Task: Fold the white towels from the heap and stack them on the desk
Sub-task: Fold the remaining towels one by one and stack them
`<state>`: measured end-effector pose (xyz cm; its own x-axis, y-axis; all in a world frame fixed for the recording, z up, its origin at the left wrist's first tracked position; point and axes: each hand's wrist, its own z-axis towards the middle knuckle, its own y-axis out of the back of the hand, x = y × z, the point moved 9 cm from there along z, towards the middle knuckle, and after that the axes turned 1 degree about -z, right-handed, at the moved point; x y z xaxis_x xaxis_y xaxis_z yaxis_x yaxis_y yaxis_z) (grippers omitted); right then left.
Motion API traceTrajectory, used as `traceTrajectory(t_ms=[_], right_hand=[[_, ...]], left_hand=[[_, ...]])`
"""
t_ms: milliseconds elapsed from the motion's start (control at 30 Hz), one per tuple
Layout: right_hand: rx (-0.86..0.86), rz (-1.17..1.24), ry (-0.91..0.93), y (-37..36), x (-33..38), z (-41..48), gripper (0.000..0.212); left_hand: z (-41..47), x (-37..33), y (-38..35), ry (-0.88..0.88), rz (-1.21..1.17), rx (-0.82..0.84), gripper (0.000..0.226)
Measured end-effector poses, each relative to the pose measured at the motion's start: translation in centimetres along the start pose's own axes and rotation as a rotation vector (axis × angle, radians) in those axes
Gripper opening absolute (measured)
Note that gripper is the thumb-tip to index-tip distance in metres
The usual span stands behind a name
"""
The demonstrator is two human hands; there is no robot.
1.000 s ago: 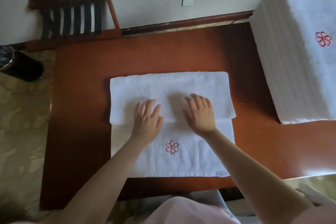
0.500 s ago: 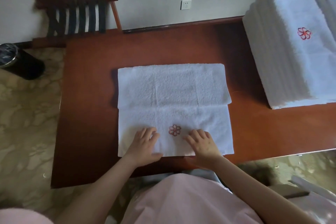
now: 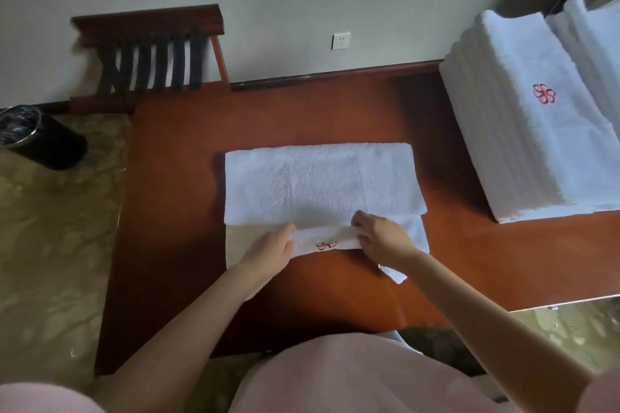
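Observation:
A white towel (image 3: 322, 181) lies partly folded in the middle of the red-brown desk (image 3: 188, 198). Its far part lies flat, doubled over. My left hand (image 3: 271, 248) and my right hand (image 3: 379, 238) each grip the towel's near edge, which is lifted off the desk and turned toward the far side. The red flower emblem (image 3: 327, 245) shows on the raised strip between my hands. A tall stack of folded white towels (image 3: 523, 131) stands at the desk's right end, topped by a red emblem.
A wooden luggage rack (image 3: 151, 54) with dark straps stands against the wall behind the desk's left corner. A black waste bin (image 3: 37, 134) sits on the patterned carpet at the left. More white towels (image 3: 597, 43) lie behind the stack at the far right.
My hands slid from the fold line back to the towel's near edge, took hold of it, and now lift it up and toward the far side. The view has shifted.

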<state>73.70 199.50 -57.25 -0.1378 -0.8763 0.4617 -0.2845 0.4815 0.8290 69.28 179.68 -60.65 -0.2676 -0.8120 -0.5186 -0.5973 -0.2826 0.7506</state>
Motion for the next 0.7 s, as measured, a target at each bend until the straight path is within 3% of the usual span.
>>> traceTrajectory(t_ms=[133, 267, 400, 700], right_hand=[[-0.037, 0.057, -0.025, 4.4, 0.6, 4.4, 0.031], [0.038, 0.063, -0.028, 7.0, 0.8, 9.0, 0.047], [0.144, -0.105, -0.030, 7.3, 0.3, 12.6, 0.054], [0.155, -0.397, -0.078, 6.5, -2.8, 17.6, 0.057]], left_hand=[[4.0, -0.4, 4.6, 0.051, -0.093, -0.044, 0.032], [7.7, -0.4, 7.2, 0.121, -0.075, 0.034, 0.065], [10.8, -0.1, 9.0, 0.122, 0.147, 0.053, 0.050], [15.5, 3.4, 11.8, 0.270, 0.294, -0.058, 0.013]])
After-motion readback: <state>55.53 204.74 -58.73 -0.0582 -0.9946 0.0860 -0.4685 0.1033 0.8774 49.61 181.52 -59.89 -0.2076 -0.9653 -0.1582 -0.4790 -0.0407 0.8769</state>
